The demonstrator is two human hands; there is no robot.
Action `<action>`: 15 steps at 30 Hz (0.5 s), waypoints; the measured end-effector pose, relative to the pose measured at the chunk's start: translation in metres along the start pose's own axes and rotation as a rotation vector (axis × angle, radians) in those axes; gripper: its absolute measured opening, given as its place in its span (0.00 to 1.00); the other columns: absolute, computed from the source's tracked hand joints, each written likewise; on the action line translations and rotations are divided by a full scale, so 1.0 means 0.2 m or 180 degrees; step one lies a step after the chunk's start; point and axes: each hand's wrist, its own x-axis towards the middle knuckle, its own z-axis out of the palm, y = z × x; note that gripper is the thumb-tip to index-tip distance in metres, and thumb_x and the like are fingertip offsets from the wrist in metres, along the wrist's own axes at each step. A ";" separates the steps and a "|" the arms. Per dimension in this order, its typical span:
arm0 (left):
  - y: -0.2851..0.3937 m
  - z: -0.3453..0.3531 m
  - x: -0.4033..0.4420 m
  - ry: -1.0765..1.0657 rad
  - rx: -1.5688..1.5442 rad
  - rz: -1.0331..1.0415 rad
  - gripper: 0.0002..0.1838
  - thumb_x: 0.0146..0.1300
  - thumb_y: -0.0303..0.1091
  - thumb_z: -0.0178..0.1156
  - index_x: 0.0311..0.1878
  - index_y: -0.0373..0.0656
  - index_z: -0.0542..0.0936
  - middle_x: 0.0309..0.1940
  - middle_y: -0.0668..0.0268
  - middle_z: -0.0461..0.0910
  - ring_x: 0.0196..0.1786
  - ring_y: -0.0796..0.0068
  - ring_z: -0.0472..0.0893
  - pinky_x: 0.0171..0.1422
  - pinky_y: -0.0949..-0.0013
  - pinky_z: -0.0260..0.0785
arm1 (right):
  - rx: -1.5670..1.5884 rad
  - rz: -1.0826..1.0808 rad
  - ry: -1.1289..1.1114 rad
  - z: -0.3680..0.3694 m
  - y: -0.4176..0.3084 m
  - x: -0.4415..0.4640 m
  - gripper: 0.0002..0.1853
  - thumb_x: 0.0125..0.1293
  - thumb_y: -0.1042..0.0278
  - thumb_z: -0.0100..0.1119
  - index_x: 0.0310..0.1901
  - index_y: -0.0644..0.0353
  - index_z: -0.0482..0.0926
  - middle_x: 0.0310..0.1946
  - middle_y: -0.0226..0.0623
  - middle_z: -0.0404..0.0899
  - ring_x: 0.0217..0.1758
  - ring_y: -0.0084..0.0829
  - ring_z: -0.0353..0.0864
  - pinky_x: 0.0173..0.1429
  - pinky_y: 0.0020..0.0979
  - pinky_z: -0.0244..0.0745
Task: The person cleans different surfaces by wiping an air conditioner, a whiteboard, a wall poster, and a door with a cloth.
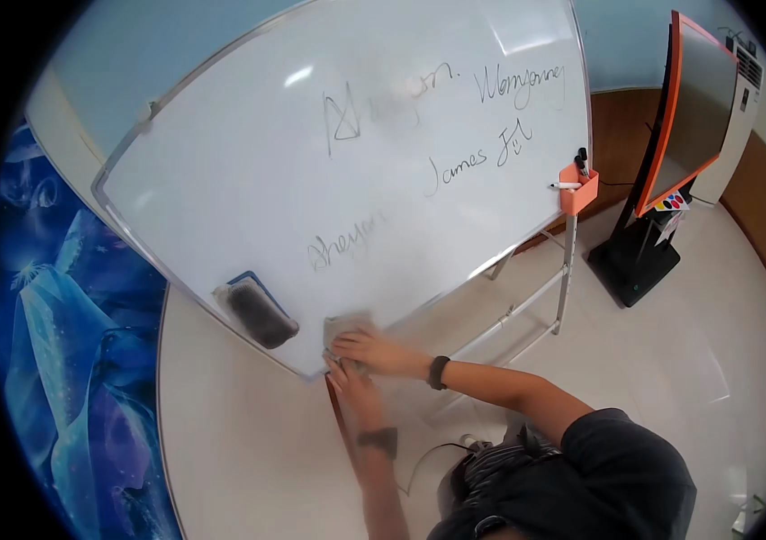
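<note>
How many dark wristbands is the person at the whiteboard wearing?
2: a narrower band on the wrist of the right hand, and a broader band on the wrist of the left hand. Both wrists show, so none seems hidden.

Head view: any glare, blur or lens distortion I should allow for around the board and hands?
Head view: bright glare near the whiteboard's top edge and upper right; head view: black corners and bowed edges, the screen included; head view: the grey cloth-like item and right hand look slightly smeared, possibly from motion.
</note>
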 end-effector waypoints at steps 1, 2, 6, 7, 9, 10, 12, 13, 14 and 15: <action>-0.05 0.03 -0.01 -0.0013 -0.0051 0.0001 0.31 0.51 0.17 0.48 0.62 0.34 0.57 0.68 0.45 0.40 0.67 0.45 0.50 0.69 0.52 0.44 | -0.0064 -0.0062 0.0027 0.03 -0.01 0.01 0.33 0.47 0.74 0.58 0.59 0.57 0.63 0.62 0.34 0.61 0.67 0.33 0.53 0.69 0.45 0.46; -0.09 0.07 -0.02 -0.0020 -0.0093 -0.0006 0.31 0.52 0.16 0.48 0.63 0.34 0.56 0.68 0.45 0.40 0.67 0.45 0.50 0.69 0.52 0.45 | 0.0015 -0.0020 -0.0066 0.04 -0.01 0.02 0.33 0.47 0.75 0.57 0.59 0.57 0.62 0.62 0.34 0.60 0.68 0.33 0.52 0.69 0.45 0.45; -0.07 0.08 -0.01 0.0154 -0.0497 -0.0096 0.33 0.48 0.22 0.56 0.60 0.36 0.61 0.66 0.44 0.46 0.67 0.44 0.52 0.66 0.49 0.49 | 0.0112 -0.0086 -0.0225 0.02 0.03 0.02 0.30 0.52 0.73 0.53 0.60 0.53 0.63 0.62 0.30 0.60 0.68 0.29 0.53 0.72 0.43 0.40; -0.08 0.10 -0.02 0.0126 -0.0352 -0.0036 0.33 0.47 0.23 0.56 0.61 0.36 0.61 0.66 0.44 0.47 0.66 0.44 0.52 0.66 0.50 0.49 | 0.0086 -0.0158 -0.0206 0.00 0.04 0.01 0.28 0.54 0.72 0.51 0.60 0.52 0.64 0.62 0.28 0.61 0.67 0.27 0.55 0.72 0.41 0.38; -0.08 0.13 0.01 0.0083 -0.0048 0.0106 0.34 0.46 0.23 0.58 0.61 0.37 0.61 0.66 0.43 0.47 0.66 0.43 0.53 0.66 0.52 0.50 | 0.0029 -0.0243 -0.0076 0.00 0.09 -0.01 0.26 0.57 0.71 0.47 0.60 0.52 0.64 0.62 0.29 0.61 0.67 0.28 0.54 0.72 0.42 0.39; -0.06 0.14 0.03 0.0054 -0.0030 0.0194 0.34 0.47 0.21 0.55 0.61 0.34 0.59 0.66 0.42 0.45 0.67 0.43 0.51 0.66 0.52 0.49 | 0.0002 -0.0280 0.0005 -0.01 0.13 -0.02 0.25 0.58 0.70 0.45 0.60 0.52 0.64 0.62 0.30 0.61 0.67 0.28 0.54 0.72 0.42 0.40; 0.02 0.18 0.05 -0.0031 0.0024 0.0387 0.33 0.50 0.17 0.51 0.63 0.30 0.55 0.66 0.40 0.40 0.67 0.43 0.48 0.68 0.53 0.45 | 0.0015 -0.0285 0.0004 -0.04 0.20 -0.06 0.23 0.60 0.69 0.43 0.60 0.52 0.63 0.62 0.30 0.60 0.68 0.28 0.54 0.72 0.43 0.41; 0.05 0.23 0.06 -0.0176 -0.0071 0.0343 0.34 0.50 0.18 0.52 0.62 0.29 0.54 0.66 0.39 0.39 0.67 0.42 0.48 0.68 0.52 0.45 | 0.0027 -0.0279 0.0014 -0.07 0.24 -0.09 0.23 0.62 0.68 0.41 0.60 0.52 0.63 0.62 0.31 0.60 0.68 0.28 0.54 0.71 0.43 0.42; 0.08 0.30 0.08 -0.0320 -0.0165 0.0299 0.34 0.50 0.19 0.52 0.62 0.29 0.53 0.66 0.38 0.39 0.67 0.41 0.47 0.68 0.52 0.45 | 0.0030 -0.0263 0.0007 -0.10 0.28 -0.12 0.23 0.62 0.67 0.41 0.60 0.52 0.63 0.62 0.31 0.60 0.68 0.28 0.54 0.71 0.43 0.43; 0.11 0.35 0.09 -0.0467 -0.0261 0.0253 0.35 0.49 0.19 0.53 0.62 0.28 0.53 0.66 0.37 0.39 0.67 0.40 0.47 0.68 0.52 0.44 | 0.0031 -0.0245 -0.0002 -0.14 0.31 -0.15 0.23 0.62 0.67 0.41 0.61 0.52 0.63 0.62 0.31 0.60 0.68 0.28 0.54 0.71 0.43 0.43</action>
